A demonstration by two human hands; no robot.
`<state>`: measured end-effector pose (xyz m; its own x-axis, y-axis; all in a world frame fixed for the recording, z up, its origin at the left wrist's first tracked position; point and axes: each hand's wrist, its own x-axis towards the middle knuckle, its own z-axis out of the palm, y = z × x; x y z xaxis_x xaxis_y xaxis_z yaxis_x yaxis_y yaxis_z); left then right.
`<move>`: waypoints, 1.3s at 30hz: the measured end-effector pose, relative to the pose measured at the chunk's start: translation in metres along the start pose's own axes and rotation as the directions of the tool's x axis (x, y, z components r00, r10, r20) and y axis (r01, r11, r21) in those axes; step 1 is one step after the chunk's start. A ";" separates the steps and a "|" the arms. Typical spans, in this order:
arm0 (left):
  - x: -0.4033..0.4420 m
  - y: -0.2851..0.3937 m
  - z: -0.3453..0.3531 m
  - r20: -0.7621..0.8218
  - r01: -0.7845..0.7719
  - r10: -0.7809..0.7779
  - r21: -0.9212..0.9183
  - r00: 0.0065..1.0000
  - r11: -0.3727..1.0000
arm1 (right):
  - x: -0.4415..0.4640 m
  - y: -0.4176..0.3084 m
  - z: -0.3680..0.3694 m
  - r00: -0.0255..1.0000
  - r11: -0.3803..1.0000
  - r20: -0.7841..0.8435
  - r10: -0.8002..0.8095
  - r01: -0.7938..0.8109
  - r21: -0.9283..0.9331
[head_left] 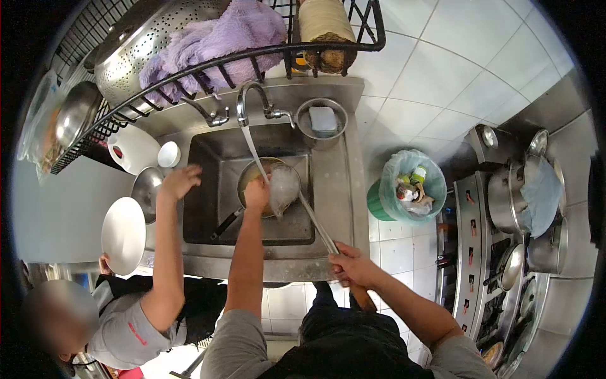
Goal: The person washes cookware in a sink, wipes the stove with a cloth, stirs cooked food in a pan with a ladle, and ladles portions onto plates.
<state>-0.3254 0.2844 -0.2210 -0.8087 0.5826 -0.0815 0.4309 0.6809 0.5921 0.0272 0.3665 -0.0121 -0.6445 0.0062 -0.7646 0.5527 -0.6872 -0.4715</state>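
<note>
My right hand [355, 264] is closed around the wooden grip of a long-handled strainer [319, 224]. The strainer's round, pale head rests over a frying pan [243, 183] in the steel sink [208, 158]. Beside that head, over the pan, my left hand [257, 193] has its fingers curled in; what they hold, if anything, is hidden. Water runs from the curved faucet [242, 104] down next to my left hand. The pan's black handle points toward the sink's lower left corner.
At left, a co-worker holds a white plate [124, 235], the other hand [182, 183] raised by the sink. A metal bowl [147, 189] and a pot with a white sponge [323, 120] flank the sink. A wire rack [252, 63] overhangs; a bin [380, 201] and stove [470, 234] stand right.
</note>
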 end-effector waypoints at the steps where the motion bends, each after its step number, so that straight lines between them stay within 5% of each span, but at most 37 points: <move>1: -0.003 -0.003 -0.001 0.052 0.013 -0.018 0.102 0.998 0.995 | 0.003 -0.004 -0.003 0.997 0.966 -0.034 -0.073 0.062 -0.250; 3: -0.001 -0.032 0.015 0.233 0.363 -0.288 -0.415 0.929 0.834 | 0.016 -0.009 -0.013 0.972 0.712 -0.038 -0.232 0.143 -0.688; 4: 0.001 -0.041 0.018 0.362 0.512 -0.362 -0.599 0.859 0.615 | 0.027 -0.007 -0.015 0.897 0.407 0.056 -0.438 0.254 -0.878; 7: -0.014 -0.043 0.003 0.388 0.468 -0.557 -0.884 0.735 0.002 | 0.072 0.009 -0.025 0.853 0.009 0.095 -0.513 0.116 -0.993; 10: 0.007 -0.090 0.034 0.241 0.367 -0.277 -0.648 0.930 0.667 | 0.088 -0.005 -0.029 0.828 -0.254 0.195 -0.526 0.066 -0.965; 13: -0.009 -0.030 0.005 0.040 0.062 -0.054 -0.231 0.998 0.971 | 0.069 -0.017 -0.015 0.820 -0.270 0.221 -0.528 0.085 -0.959; 15: -0.009 -0.025 0.000 -0.134 -0.044 -0.029 -0.517 0.991 0.855 | 0.075 -0.001 -0.026 0.805 -0.118 0.222 -0.551 0.188 -0.975; 16: -0.013 -0.010 -0.006 -0.202 -0.046 -0.067 -0.511 0.977 0.858 | 0.078 0.012 -0.035 0.799 -0.038 0.213 -0.563 0.232 -0.972; 18: -0.031 0.035 -0.021 -0.359 -0.101 -0.023 -0.323 0.933 0.941 | 0.084 0.029 -0.034 0.945 0.709 -0.009 -0.328 0.240 -0.664; 19: -0.034 0.048 -0.023 -0.438 -0.147 0.079 -0.123 0.895 0.982 | 0.085 0.035 -0.033 0.987 0.932 -0.020 -0.162 0.146 -0.331; 20: -0.034 0.056 -0.022 -0.496 -0.173 0.193 0.086 0.846 0.981 | 0.081 0.040 -0.034 0.968 0.834 0.033 -0.248 0.231 -0.501; 23: -0.020 0.093 -0.011 -0.271 -0.168 0.110 -0.203 0.956 0.965 | 0.063 0.059 -0.040 0.894 0.424 0.111 -0.434 0.311 -0.851; 24: -0.002 0.100 -0.010 -0.155 -0.210 0.145 -0.590 0.977 0.780 | 0.051 0.067 -0.039 0.875 0.317 0.055 -0.480 0.232 -0.919; 27: 0.081 0.132 0.002 0.103 0.292 -0.335 -0.758 0.937 0.583 | 0.032 0.081 -0.044 0.872 0.098 0.053 -0.487 0.115 -0.988; 28: 0.107 0.118 0.010 0.121 0.266 -0.295 -0.810 0.948 0.523 | 0.027 0.087 -0.046 0.856 0.041 0.093 -0.508 0.131 -0.991; 29: 0.165 0.058 0.037 0.140 0.243 -0.212 -0.757 0.967 0.607 | 0.017 0.093 -0.053 0.836 0.002 0.094 -0.541 0.113 -0.994; 31: 0.158 0.108 0.007 0.393 0.362 0.118 -0.906 0.912 0.221 | -0.004 0.102 -0.062 0.786 -0.064 0.170 -0.595 0.165 -0.984; 33: 0.136 0.177 -0.043 0.479 0.488 -0.209 -0.873 0.853 -0.010 | 0.004 0.121 -0.077 0.781 0.028 0.151 -0.605 0.211 -0.977; 34: 0.183 0.144 -0.040 0.413 0.439 -0.177 -0.887 0.893 0.145 | -0.008 0.126 -0.082 0.739 0.033 0.134 -0.660 0.206 -0.978; 35: 0.141 0.203 -0.066 0.255 0.347 -0.281 -0.869 0.925 0.353 | -0.020 0.129 -0.088 0.697 0.015 0.140 -0.703 0.211 -0.977; 36: 0.176 0.191 -0.076 0.448 0.500 -0.252 -0.841 0.858 0.208 | -0.028 0.132 -0.090 0.657 -0.026 0.174 -0.733 0.229 -0.973; 38: 0.180 0.201 -0.099 0.500 0.573 -0.280 -0.723 0.820 0.386 | -0.035 0.140 -0.098 0.552 -0.087 0.223 -0.804 0.262 -0.961; 39: 0.197 0.182 -0.112 0.456 0.431 -0.153 -0.605 0.877 0.669 | -0.039 0.145 -0.102 0.499 -0.120 0.244 -0.832 0.267 -0.956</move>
<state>-0.4515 0.4736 -0.0394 -0.5924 0.6089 -0.5275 -0.3030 0.4383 0.8462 0.1861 0.3409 -0.0952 -0.9099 0.3977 0.1178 0.2669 0.7788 -0.5677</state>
